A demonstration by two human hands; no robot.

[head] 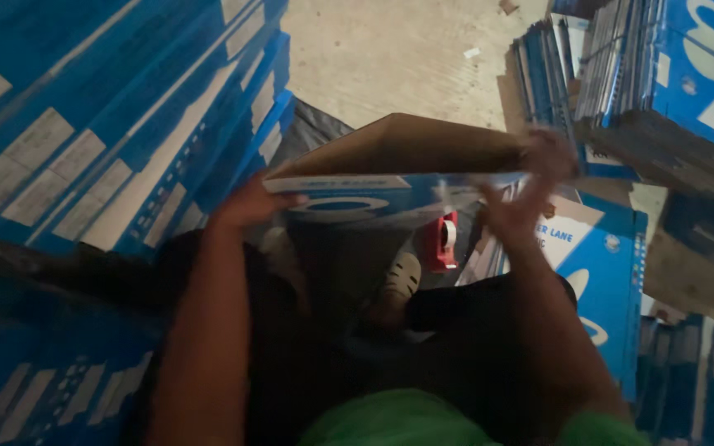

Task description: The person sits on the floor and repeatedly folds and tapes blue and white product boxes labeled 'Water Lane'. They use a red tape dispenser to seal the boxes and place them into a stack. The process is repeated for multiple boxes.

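A flattened cardboard box (398,149), brown inside and blue-and-white printed outside, is held up in front of me. My left hand (251,202) grips its left edge, thumb on the printed face. At the box's right corner my right hand (530,186) grips the edge, blurred by motion. Below the box, a red tape dispenser (442,239) lies near my white shoe (402,277).
A tall stack of blue printed flat boxes (109,124) leans at the left. More bundled flat boxes (654,74) are piled at the upper right, and another blue box (605,272) lies at the right. Bare concrete floor (398,58) lies ahead.
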